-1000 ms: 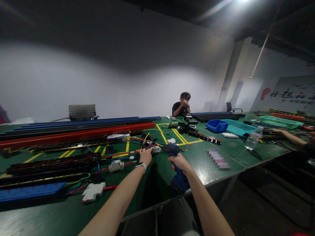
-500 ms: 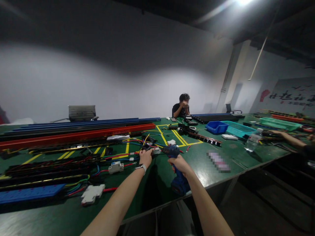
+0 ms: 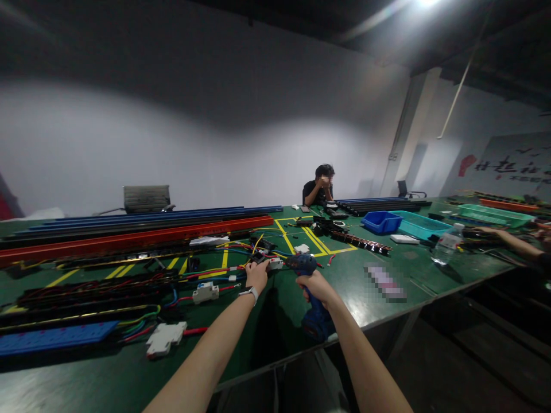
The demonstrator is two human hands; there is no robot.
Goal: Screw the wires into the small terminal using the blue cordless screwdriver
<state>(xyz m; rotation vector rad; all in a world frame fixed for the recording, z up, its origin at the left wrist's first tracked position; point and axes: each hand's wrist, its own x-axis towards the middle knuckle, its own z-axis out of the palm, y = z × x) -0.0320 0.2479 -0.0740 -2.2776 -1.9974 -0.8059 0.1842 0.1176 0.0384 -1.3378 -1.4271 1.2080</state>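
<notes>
My right hand [image 3: 317,287] is wrapped round the grip of a blue cordless drill [image 3: 317,318], its nose pointing left. Just in front of that nose is a small white circuit breaker [image 3: 275,263], which my left hand [image 3: 257,275] grips from its left side. Whether the drill's bit touches the breaker I cannot tell. Coloured wires [image 3: 224,269] run left from around my left hand. Another white breaker [image 3: 205,292] with red leads lies left of my wrist, and a white cross-shaped group of breakers [image 3: 166,338] lies nearer me.
Long red channel [image 3: 142,236] and blue rails lie along the back left. A blue power strip [image 3: 55,338] rests at front left. To the right are a blue bin [image 3: 381,222], a turquoise basket [image 3: 424,225] and a water bottle [image 3: 447,245]. One person sits opposite; another's arm reaches in at right.
The whole view has shifted slightly to the right. My hands, the drill and the breaker keep nearly the same places relative to each other.
</notes>
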